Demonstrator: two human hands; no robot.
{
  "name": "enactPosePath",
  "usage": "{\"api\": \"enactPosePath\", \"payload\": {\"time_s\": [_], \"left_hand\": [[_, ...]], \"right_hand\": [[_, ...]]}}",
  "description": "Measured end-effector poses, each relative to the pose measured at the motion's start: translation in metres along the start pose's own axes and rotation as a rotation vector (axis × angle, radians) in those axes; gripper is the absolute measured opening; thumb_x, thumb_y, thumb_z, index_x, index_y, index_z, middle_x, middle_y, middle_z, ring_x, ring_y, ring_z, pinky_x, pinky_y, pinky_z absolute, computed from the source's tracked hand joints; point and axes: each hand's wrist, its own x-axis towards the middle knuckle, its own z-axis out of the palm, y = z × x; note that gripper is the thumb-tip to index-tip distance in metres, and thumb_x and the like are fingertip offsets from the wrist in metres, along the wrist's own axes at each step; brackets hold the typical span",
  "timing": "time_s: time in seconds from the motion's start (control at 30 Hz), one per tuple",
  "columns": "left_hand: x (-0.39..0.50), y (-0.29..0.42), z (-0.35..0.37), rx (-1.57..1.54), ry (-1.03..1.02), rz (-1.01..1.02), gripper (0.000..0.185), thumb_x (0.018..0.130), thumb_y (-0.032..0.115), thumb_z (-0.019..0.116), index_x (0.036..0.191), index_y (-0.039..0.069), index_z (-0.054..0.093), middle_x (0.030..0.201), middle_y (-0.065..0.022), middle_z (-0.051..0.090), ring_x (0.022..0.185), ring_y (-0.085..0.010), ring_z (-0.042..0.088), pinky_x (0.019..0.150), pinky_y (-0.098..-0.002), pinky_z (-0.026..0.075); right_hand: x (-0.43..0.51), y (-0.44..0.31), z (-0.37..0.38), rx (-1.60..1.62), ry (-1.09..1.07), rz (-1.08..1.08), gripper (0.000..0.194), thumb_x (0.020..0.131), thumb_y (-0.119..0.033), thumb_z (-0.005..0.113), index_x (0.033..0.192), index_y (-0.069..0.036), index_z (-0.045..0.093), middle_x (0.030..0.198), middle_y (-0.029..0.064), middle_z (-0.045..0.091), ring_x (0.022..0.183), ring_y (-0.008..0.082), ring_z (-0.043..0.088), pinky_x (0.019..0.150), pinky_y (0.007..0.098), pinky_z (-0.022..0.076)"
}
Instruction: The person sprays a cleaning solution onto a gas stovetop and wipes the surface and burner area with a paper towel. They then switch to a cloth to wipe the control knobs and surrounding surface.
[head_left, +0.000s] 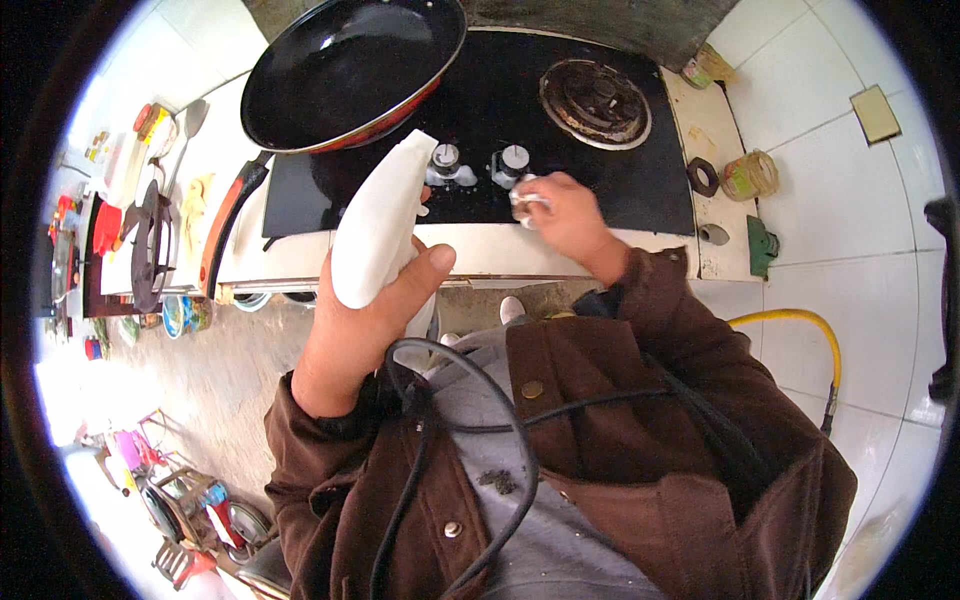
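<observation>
My left hand (367, 315) is wrapped around a white plastic spray bottle (382, 225), held above the front edge of the gas cooktop (480, 97). My right hand (566, 217) grips a small crumpled whitish cloth or wad (529, 201) at the cooktop's front edge, just right of the knobs. White foam lies around the left control knob (445, 156) and the right control knob (515, 157). The burner (596, 103) at the right is uncovered and looks stained.
A large black wok (352, 75) covers the left burner. Left of it lie a metal pan support (146, 247), a spatula (195, 120) and a yellowish cloth (196, 206). A glass jar (750, 176) and a black ring (703, 177) are at the right. A black cable (532, 465) loops before my body.
</observation>
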Motion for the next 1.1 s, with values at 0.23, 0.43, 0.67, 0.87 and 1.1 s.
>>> {"api": "enactPosePath", "payload": {"time_s": [0.23,0.43,0.67,0.87,1.1], "left_hand": [[-0.002,-0.002,0.005,-0.118,-0.015,-0.019,0.053,0.08,0.013,0.074,0.127,0.003,0.052,0.084,0.0016,0.057,0.076,-0.0069,0.052,0.068,-0.0209,0.042],[-0.001,0.005,0.006,-0.005,-0.087,-0.051,0.054,0.082,0.014,0.071,0.129,0.004,0.049,0.085,-0.0009,0.058,0.08,-0.0114,0.058,0.073,-0.0251,0.047],[0.009,-0.003,0.01,0.008,-0.116,0.003,0.053,0.082,0.014,0.07,0.129,0.003,0.047,0.091,-0.0045,0.058,0.081,-0.015,0.062,0.075,-0.0284,0.052],[0.019,0.004,0.027,-0.005,-0.146,0.012,0.053,0.081,0.01,0.07,0.129,0.003,0.048,0.098,-0.0029,0.057,0.081,-0.01,0.055,0.072,-0.0233,0.046],[0.03,0.015,0.048,-0.009,-0.201,-0.012,0.057,0.081,0.01,0.072,0.132,0.003,0.047,0.096,-0.0015,0.057,0.079,-0.0073,0.052,0.069,-0.0202,0.042]], "right_hand": [[0.009,-0.012,0.061,-0.308,0.073,-0.151,0.012,0.075,-0.009,0.059,0.085,-0.002,0.062,0.089,0.0133,0.058,0.089,0.0313,0.058,0.074,0.0428,0.0499],[-0.03,0.069,-0.014,-0.7,0.273,0.13,0.017,0.073,-0.007,0.058,0.086,-0.006,0.069,0.095,0.0115,0.064,0.089,0.0306,0.061,0.077,0.0412,0.0509],[-0.038,0.106,-0.042,-0.852,0.437,0.511,0.016,0.082,-0.011,0.052,0.074,-0.004,0.065,0.082,0.0136,0.062,0.079,0.0312,0.063,0.069,0.0422,0.0519],[0.005,0.041,0.034,-0.515,0.14,0.06,0.014,0.074,-0.007,0.058,0.086,-0.005,0.064,0.092,0.0139,0.061,0.089,0.0314,0.058,0.079,0.0406,0.0476],[-0.019,0.091,-0.053,-0.695,0.277,0.352,0.015,0.074,-0.007,0.06,0.088,-0.005,0.064,0.088,0.013,0.059,0.086,0.0327,0.059,0.077,0.0403,0.0487]]}}
